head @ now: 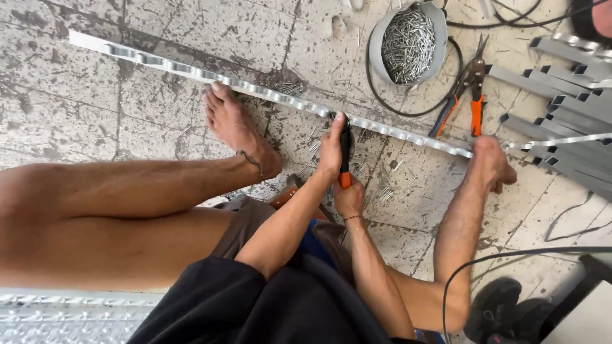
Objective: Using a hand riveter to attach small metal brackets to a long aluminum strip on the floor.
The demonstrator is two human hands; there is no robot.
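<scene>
Metal strip (268,94) lies across the stained, cracked tile floor (76,108), pinned under both bare feet, and both hands, left hand (331,148) above right hand (349,196), clench an orange-handled tool (345,156) on it. Beyond: orange snips (462,95), a bowl of nails (408,43), grey metal channels (567,102), black cables.

Bare arms, legs, feet; black top, brown shorts (245,226); thin anklet (250,159); bracelet (352,218) on 1 wrist.

Both arms reach fwd, left grip (331,148) and right grip (349,196) clenched tight, 1 above other.
</scene>
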